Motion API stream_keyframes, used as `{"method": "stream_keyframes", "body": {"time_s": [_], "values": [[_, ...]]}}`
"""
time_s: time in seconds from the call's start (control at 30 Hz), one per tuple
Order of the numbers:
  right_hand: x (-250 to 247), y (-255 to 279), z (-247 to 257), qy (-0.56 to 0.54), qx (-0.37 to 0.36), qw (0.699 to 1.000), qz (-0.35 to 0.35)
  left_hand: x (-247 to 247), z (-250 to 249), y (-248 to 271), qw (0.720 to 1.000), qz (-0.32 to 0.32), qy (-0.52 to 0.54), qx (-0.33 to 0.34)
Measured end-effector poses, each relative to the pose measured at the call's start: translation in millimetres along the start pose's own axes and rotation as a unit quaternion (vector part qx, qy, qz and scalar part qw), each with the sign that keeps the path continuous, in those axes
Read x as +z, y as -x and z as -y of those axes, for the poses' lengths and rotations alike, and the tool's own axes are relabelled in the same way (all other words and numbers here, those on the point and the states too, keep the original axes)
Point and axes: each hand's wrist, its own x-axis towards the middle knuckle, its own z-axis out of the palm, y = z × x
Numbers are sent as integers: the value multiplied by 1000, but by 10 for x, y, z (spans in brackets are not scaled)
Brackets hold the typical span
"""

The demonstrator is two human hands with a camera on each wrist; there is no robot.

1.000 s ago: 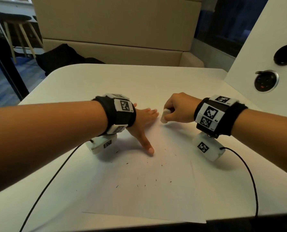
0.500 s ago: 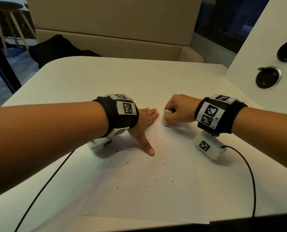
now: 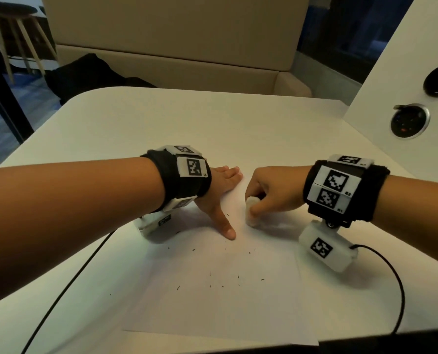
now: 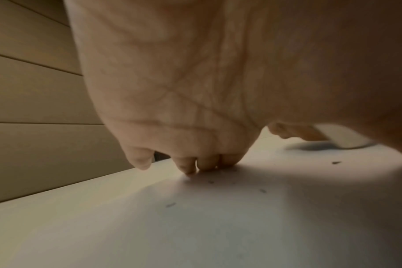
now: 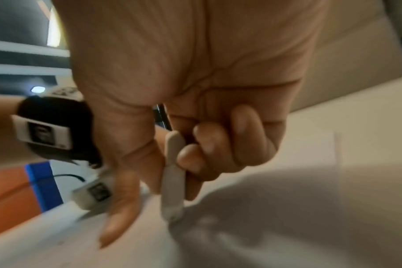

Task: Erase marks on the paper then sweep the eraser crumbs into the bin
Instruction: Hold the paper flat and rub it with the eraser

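Observation:
A white sheet of paper (image 3: 223,307) lies on the white table (image 3: 161,118). Dark eraser crumbs (image 3: 224,278) are scattered over its middle, and a few crumbs (image 4: 170,204) show in the left wrist view. My left hand (image 3: 223,198) lies flat on the paper's upper part, fingers straight and thumb spread. My right hand (image 3: 269,195) pinches a white eraser (image 3: 251,210) between thumb and fingers, its lower end on the paper beside my left thumb. In the right wrist view the eraser (image 5: 172,174) stands upright on the sheet. No bin is in view.
A white panel (image 3: 381,80) with two round sockets rises at the table's right edge. A beige sofa (image 3: 177,47) and a black bag (image 3: 85,72) lie beyond the far edge. Black cables (image 3: 399,284) trail from both wrist cameras across the table.
My right hand has drawn the eraser down the paper toward me, from the sheet's top edge to beside my left thumb. My left hand stays pressed flat in place.

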Motion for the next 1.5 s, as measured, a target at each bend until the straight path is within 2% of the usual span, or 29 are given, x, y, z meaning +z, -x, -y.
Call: {"method": "stream_keyframes", "body": {"time_s": [0.03, 0.17, 0.2, 0.37, 0.53, 0.6, 0.67, 0.73, 0.87, 0.93, 1.03, 1.1, 1.17, 1.23, 1.33, 1.5], "values": [[-16, -11, -3, 1, 4, 1000, -5, -2, 0, -1, 1000, 0, -1, -1], [-137, -148, -124, 34, 39, 992, -119, -5, -6, -2, 1000, -4, -1, 3], [-126, -152, -107, 35, 40, 990, -128, -2, -5, -10, 1000, -5, 0, 3], [-23, -83, 115, 12, -6, 1000, -22, 29, 30, -68, 1000, -3, 2, 2], [-162, -237, -27, 41, 38, 988, -145, 11, 17, -20, 1000, -10, -2, 8], [-91, -221, 45, 33, 20, 989, -145, 6, 4, -3, 1000, -13, -2, 16], [4, -193, 155, 26, -24, 995, -98, 7, -4, 8, 1000, -13, -3, 28], [7, -191, 198, 26, -39, 997, -68, -3, -11, 16, 999, -13, -6, 32], [-141, -270, 51, 35, 28, 988, -146, 18, 5, 1, 999, -22, 6, 27], [-104, -264, 39, 17, 25, 986, -166, 26, 20, -12, 1000, -20, 7, 23], [-10, -137, 139, -21, -21, 996, -81, 25, 38, -59, 999, -16, 11, 30], [-5, -32, 191, -39, -25, 998, -35, 29, 66, -94, 999, -11, 15, 30], [-64, 24, 196, -72, -23, 995, -61, 23, 122, -99, 1000, -8, 17, 18], [-180, 29, 150, -107, -9, 986, -127, -32, 213, -42, 1000, -14, 16, 4], [-319, -37, 70, -97, 17, 974, -203, -137, 369, 123, 999, -20, 7, -27], [-287, -250, 114, -44, 39, 981, -184, -105, 404, 240, 999, -11, 1, -33]]}}
